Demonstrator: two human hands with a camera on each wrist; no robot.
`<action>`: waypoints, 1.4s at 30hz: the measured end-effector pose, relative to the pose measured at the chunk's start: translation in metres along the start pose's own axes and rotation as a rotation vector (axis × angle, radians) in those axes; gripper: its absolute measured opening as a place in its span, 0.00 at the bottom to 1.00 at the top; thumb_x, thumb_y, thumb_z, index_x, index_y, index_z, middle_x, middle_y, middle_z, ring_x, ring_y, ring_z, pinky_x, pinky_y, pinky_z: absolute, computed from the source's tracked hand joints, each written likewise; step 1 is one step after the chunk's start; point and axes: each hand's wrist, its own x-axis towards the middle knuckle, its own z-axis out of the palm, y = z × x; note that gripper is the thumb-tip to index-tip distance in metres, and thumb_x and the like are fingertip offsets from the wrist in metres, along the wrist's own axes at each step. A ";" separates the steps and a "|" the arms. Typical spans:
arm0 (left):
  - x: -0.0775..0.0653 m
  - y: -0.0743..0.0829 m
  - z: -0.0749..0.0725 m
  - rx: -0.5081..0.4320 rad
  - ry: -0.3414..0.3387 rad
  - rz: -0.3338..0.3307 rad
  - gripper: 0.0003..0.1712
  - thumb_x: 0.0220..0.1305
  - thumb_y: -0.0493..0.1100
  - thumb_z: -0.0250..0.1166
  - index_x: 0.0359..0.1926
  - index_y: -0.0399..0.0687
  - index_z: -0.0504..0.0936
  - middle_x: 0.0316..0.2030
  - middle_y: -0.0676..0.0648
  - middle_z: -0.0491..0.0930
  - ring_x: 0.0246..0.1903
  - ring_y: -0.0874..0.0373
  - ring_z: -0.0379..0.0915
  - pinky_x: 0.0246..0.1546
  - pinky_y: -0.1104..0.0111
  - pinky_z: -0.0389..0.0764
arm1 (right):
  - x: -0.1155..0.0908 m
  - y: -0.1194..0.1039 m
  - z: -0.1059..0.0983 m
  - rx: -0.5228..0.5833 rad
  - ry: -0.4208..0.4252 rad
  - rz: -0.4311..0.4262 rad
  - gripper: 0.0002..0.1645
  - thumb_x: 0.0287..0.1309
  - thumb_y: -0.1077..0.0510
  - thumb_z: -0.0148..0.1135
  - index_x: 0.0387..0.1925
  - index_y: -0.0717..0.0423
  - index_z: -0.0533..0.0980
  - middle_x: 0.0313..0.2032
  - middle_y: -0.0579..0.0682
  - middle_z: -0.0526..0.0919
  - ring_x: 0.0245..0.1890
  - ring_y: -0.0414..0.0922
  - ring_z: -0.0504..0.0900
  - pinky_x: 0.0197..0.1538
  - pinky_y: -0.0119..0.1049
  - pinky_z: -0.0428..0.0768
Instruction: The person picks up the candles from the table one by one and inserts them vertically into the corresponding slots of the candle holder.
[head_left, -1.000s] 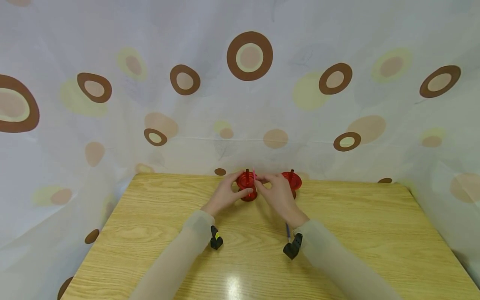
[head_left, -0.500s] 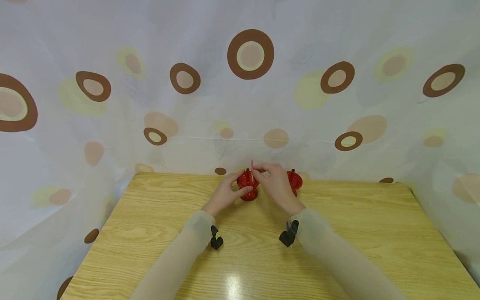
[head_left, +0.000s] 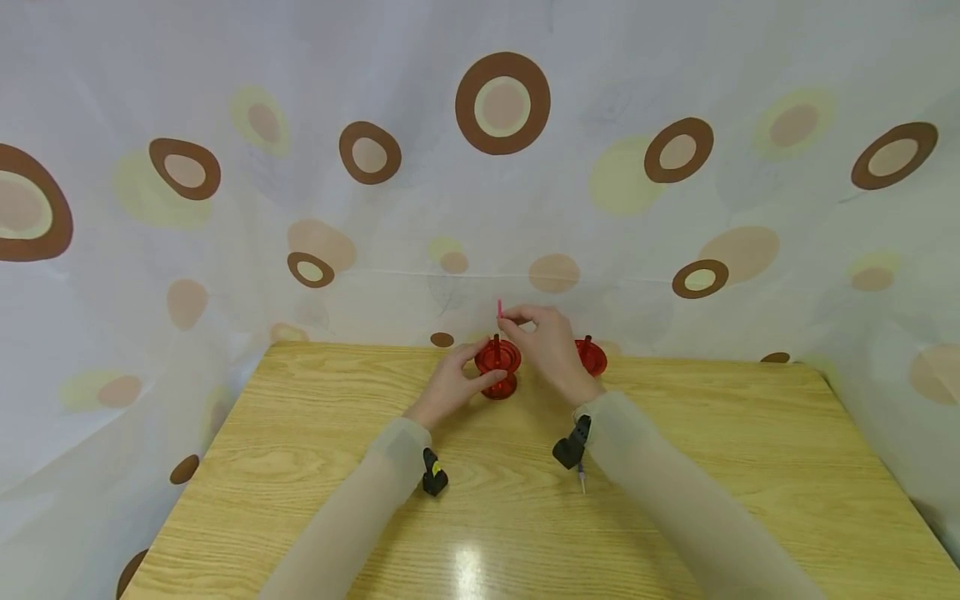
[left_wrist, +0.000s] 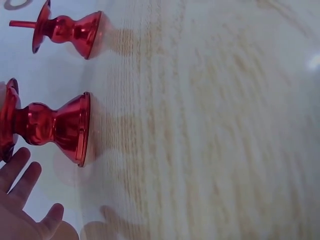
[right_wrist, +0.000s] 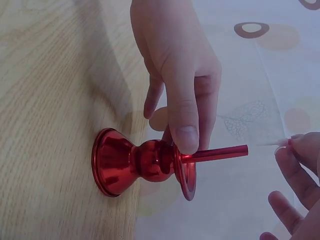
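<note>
A shiny red candlestick (head_left: 498, 385) stands upright at the back of the table, a thin red tube (right_wrist: 220, 153) rising from its dish. My left hand (head_left: 452, 385) grips the dish rim, thumb on the near side, as the right wrist view shows. Above and just right of the tube, my right hand (head_left: 551, 346) pinches a slim pink stick (head_left: 499, 308) between thumb and finger. Its thin whitish lower end (right_wrist: 267, 145) points at the tube's mouth, with a small gap between. A second red candlestick (head_left: 592, 358) stands to the right, partly hidden by the right hand.
A thin blue stick with a pale tip (head_left: 581, 473) lies on the wooden table (head_left: 315, 433), partly hidden beneath the right wrist camera (head_left: 572, 446). A patterned curtain (head_left: 420, 217) hangs behind the table and along its sides.
My right hand has risen and shifted slightly left, lifting the pink stick from beside the candlestick to above its tube. More of the blue stick's pale tip shows. The left hand keeps its place.
</note>
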 end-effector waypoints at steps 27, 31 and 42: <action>0.001 -0.001 0.000 -0.027 0.004 0.010 0.43 0.68 0.54 0.72 0.78 0.46 0.67 0.71 0.45 0.74 0.72 0.50 0.66 0.73 0.53 0.65 | 0.011 0.007 0.007 -0.013 -0.016 -0.018 0.13 0.71 0.58 0.66 0.46 0.63 0.87 0.43 0.55 0.90 0.53 0.54 0.84 0.61 0.55 0.78; 0.001 -0.001 0.000 -0.031 0.004 0.022 0.43 0.68 0.53 0.72 0.77 0.44 0.67 0.69 0.45 0.75 0.71 0.49 0.68 0.73 0.53 0.67 | 0.011 0.009 0.008 -0.010 -0.034 -0.018 0.13 0.71 0.57 0.66 0.47 0.63 0.88 0.44 0.55 0.90 0.54 0.54 0.84 0.61 0.55 0.79; 0.001 -0.002 0.000 -0.043 0.005 0.037 0.43 0.69 0.52 0.72 0.77 0.41 0.67 0.69 0.44 0.76 0.70 0.49 0.69 0.72 0.53 0.67 | 0.012 0.010 0.008 -0.045 -0.047 -0.019 0.13 0.71 0.56 0.67 0.46 0.62 0.88 0.46 0.55 0.91 0.53 0.54 0.84 0.59 0.55 0.81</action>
